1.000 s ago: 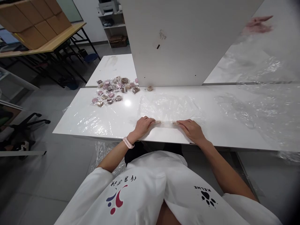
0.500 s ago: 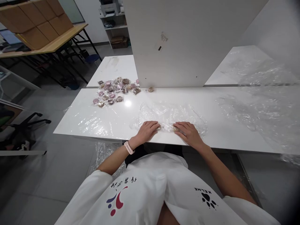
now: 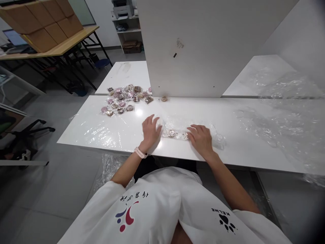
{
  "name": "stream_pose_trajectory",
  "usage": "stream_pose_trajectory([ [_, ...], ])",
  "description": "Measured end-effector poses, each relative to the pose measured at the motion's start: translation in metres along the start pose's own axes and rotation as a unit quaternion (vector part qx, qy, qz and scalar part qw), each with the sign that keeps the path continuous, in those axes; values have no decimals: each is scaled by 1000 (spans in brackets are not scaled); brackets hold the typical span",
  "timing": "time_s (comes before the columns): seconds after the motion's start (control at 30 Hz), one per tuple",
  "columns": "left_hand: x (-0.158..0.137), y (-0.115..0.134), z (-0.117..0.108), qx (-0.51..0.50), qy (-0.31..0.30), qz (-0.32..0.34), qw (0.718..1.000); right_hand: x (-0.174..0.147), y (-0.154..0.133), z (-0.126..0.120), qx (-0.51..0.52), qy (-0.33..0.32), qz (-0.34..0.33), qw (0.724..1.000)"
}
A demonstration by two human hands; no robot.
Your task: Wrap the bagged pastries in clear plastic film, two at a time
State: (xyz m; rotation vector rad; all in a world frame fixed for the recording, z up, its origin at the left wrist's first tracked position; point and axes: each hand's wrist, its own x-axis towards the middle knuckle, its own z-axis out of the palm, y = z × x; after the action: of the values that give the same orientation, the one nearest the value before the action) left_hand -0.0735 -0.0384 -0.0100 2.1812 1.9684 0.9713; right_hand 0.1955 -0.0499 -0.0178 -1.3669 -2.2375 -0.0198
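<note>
A sheet of clear plastic wrap [image 3: 177, 121] lies near the table's front edge, its near part gathered around small wrapped brown sweets [image 3: 170, 134]. My left hand [image 3: 151, 131] is at the wrap's left end, fingers spread and curved. Whether its fingertips touch the film I cannot tell. On the right, my right hand [image 3: 201, 138] grips the gathered wrap, thumb and fingers around another small packet [image 3: 186, 136] that it partly covers. To the far left lies a pile of individually wrapped sweets [image 3: 122, 98], pink, brown and tan. One single wrapped sweet [image 3: 164, 99] sits by the upright panel.
A tall white panel [image 3: 188, 67] stands at the back of the white table [image 3: 81, 112]. More clear plastic wrap [image 3: 284, 125] spreads over the right side, some hanging past the front edge. Plastic film [image 3: 100, 134] also covers the left. Cardboard boxes [image 3: 50, 27] stand on a wooden table beyond.
My left hand has lifted off the gathered wrap and moved up and left, uncovering a brown packet. My right hand stays at the right end, shifted slightly left.
</note>
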Motion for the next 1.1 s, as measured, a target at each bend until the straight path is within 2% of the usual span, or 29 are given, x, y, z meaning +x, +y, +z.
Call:
stream_pose_trajectory([
  [0.07,-20,-16,-18,-62,61,-110,990,-11,-16,8,37,-28,-57,997],
  [0.13,-41,-31,-38,-179,81,-250,948,-19,-30,17,47,-60,-91,993],
  [0.17,-51,-36,-48,-253,84,-316,911,-21,-35,21,46,-71,-95,992],
  [0.23,-66,-41,-64,-407,63,-418,810,-24,-42,26,45,-83,-86,992],
  [0.3,-73,-35,-74,-532,-2,-462,709,-23,-44,28,51,-88,-70,992],
  [0.33,-72,-29,-75,-576,-44,-466,670,-23,-44,28,55,-88,-65,992],
  [0.37,-69,-23,-74,-605,-85,-463,642,-23,-44,28,57,-88,-63,992],
  [0.43,-56,-9,-64,-627,-140,-453,618,-22,-43,27,60,-86,-65,992],
  [0.5,-38,4,-47,-617,-168,-438,632,-23,-43,26,61,-84,-64,993],
  [0.53,-29,9,-37,-597,-170,-426,658,-23,-43,26,61,-85,-62,993],
  [0.57,-22,15,-27,-565,-160,-408,699,-23,-43,27,61,-86,-60,993],
  [0.63,-13,25,-7,-463,-111,-340,811,-21,-43,27,60,-91,-56,992],
  [0.7,-15,37,10,-334,-68,-216,915,-18,-43,27,58,-95,-52,992],
  [0.73,-20,42,18,-272,-69,-138,950,-16,-44,26,58,-97,-50,992],
  [0.77,-26,47,24,-215,-82,-61,971,-16,-44,25,61,-98,-48,992],
  [0.83,-39,54,32,-122,-122,58,983,-19,-46,22,80,-90,-50,991],
  [0.87,-45,56,35,-84,-137,91,983,-25,-46,19,95,-76,-49,991],
  [0.93,-52,57,37,-29,-142,117,982,-43,-46,11,119,-14,-11,993],
  [1.03,-52,55,39,3,-121,119,986,-81,-40,-4,52,112,138,983],
  [1.1,-48,53,43,6,-101,114,988,-100,-30,-13,-33,147,236,960],
])
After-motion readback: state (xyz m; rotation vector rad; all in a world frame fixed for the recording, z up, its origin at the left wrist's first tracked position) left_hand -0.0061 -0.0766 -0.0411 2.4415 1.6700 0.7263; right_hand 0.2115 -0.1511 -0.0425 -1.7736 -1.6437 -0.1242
